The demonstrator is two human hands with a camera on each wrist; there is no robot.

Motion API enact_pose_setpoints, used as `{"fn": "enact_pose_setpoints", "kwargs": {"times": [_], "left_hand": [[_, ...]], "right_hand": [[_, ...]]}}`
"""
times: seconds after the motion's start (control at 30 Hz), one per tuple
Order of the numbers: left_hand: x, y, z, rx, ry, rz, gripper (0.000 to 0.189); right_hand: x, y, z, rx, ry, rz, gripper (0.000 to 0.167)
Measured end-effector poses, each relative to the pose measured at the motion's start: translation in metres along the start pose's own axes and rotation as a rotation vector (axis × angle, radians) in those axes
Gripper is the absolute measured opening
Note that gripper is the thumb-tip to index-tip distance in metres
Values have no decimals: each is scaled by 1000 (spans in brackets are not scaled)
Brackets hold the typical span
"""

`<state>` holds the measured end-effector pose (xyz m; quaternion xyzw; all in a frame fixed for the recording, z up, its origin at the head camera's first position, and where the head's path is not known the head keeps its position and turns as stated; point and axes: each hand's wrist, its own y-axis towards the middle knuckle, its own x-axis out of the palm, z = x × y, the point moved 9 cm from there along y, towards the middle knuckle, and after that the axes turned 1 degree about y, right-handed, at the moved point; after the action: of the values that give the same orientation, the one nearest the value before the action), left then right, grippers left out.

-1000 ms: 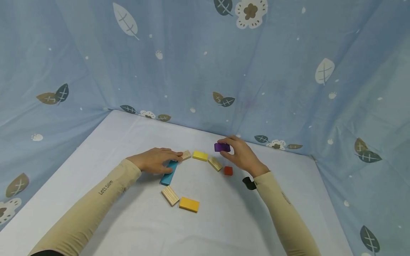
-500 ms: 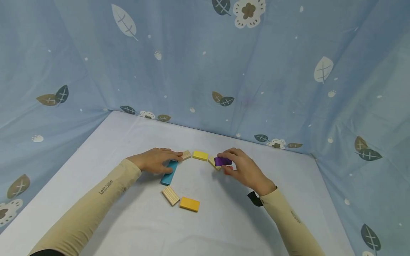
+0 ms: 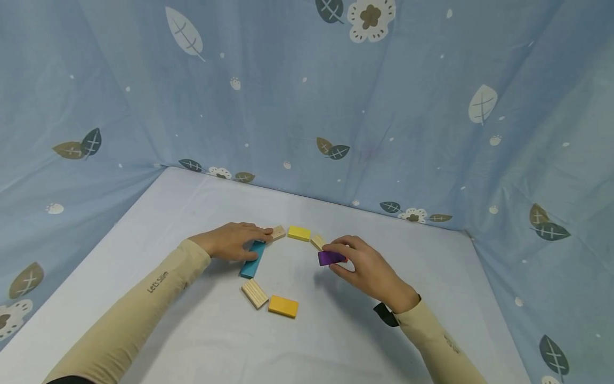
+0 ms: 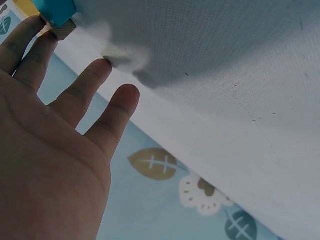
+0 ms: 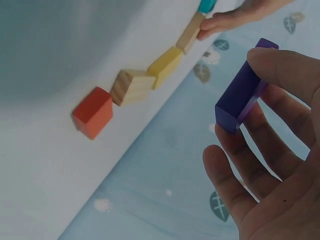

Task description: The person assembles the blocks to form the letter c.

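Observation:
My right hand (image 3: 369, 272) pinches a purple block (image 3: 328, 258) between thumb and fingers, raised above the table. In the right wrist view the purple block (image 5: 240, 92) is tilted, and a red block (image 5: 93, 113) lies apart from it on the table. From the head view that red block is almost hidden behind the right hand. My left hand (image 3: 234, 242) lies with extended fingers at a blue block (image 3: 252, 260) and a plain wooden block (image 3: 278, 233). The left wrist view shows fingertips touching near the blue block (image 4: 59, 10); its thumb is not clear there.
The blocks form an open curve on the white table (image 3: 201, 330). A yellow block (image 3: 299, 233) and a wooden block (image 3: 317, 241) continue it at the back. A striped wooden block (image 3: 255, 294) and an orange-yellow block (image 3: 283, 306) lie in front. A blue patterned curtain (image 3: 268, 106) stands behind.
My right hand has brought the purple block toward me and lower in the head view, over the red block's place. The left hand and the other blocks have stayed put.

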<state>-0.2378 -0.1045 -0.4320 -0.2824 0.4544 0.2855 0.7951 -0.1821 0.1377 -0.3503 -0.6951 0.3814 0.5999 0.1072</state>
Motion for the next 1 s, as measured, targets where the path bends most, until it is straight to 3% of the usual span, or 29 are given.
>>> {"fn": "enact_pose_setpoints", "kwargs": {"times": [0.63, 1.0], "left_hand": [[3, 1, -2, -5, 12, 1, 54], [1, 0, -1, -9, 1, 10, 53]], "right_hand": [[24, -25, -14, -64, 45, -41, 45], [55, -30, -26, -47, 48, -202, 38]]}}
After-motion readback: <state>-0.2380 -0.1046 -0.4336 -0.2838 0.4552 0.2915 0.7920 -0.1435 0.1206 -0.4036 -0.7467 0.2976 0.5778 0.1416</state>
